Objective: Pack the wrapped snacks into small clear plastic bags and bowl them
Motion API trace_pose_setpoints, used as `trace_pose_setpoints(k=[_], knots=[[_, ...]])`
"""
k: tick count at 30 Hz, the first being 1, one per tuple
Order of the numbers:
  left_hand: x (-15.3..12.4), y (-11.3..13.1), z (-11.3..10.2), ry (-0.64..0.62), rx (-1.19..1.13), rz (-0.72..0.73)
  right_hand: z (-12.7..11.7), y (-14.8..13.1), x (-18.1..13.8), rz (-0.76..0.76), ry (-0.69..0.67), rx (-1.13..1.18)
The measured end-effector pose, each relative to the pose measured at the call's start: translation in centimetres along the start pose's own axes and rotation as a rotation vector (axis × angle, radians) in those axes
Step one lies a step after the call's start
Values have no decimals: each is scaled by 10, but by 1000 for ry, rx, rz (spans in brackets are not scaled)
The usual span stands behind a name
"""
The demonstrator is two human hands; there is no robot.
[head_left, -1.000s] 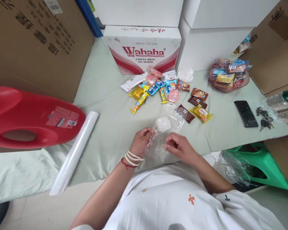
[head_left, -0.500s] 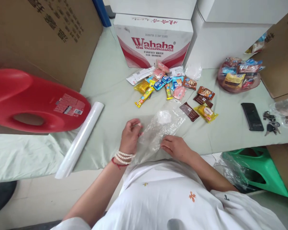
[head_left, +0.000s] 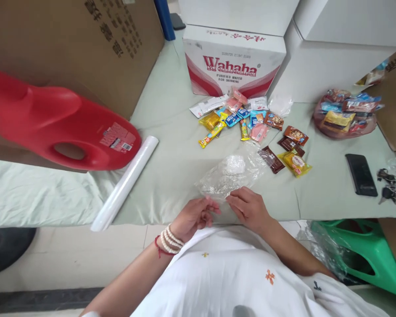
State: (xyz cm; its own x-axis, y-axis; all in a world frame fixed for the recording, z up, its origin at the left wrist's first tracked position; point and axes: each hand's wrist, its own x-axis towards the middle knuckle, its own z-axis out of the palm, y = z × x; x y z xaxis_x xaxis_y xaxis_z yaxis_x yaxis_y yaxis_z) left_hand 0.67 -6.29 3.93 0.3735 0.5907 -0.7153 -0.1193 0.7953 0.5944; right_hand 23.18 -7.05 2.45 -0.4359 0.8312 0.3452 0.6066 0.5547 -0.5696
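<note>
Clear plastic bag (head_left: 211, 179) lies on the pale green cloth (head_left: 171, 176) before the person, a white block (head_left: 235, 164) apparently inside. Right hand (head_left: 249, 208) pinches its near edge, presumably steadying it; left hand (head_left: 193, 216), fingers curled, adjoins, grip indeterminable. Beyond, right: pink bowl (head_left: 328, 131) containing wrapped snacks (head_left: 339, 120).

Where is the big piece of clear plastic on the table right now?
In the head view, the clear plastic lies mid-picture on the table, just beyond the left hand and right hand, with a brown packet close by its right side.
</note>
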Motion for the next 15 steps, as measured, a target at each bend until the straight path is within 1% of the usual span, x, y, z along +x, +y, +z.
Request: trace_pose_setpoints(k=[3,10,13,15], knots=[[5,3,7,-25,8,19,2,-3,-3,-26,12,-60],[9,3,4,-26,56,42,4,-2,-4,46,27,103],[10,2,4,-16,103,60,4,-3,-3,25,32,86],[12,2,5,-6,129,104,5,-4,-2,15,18,107]])
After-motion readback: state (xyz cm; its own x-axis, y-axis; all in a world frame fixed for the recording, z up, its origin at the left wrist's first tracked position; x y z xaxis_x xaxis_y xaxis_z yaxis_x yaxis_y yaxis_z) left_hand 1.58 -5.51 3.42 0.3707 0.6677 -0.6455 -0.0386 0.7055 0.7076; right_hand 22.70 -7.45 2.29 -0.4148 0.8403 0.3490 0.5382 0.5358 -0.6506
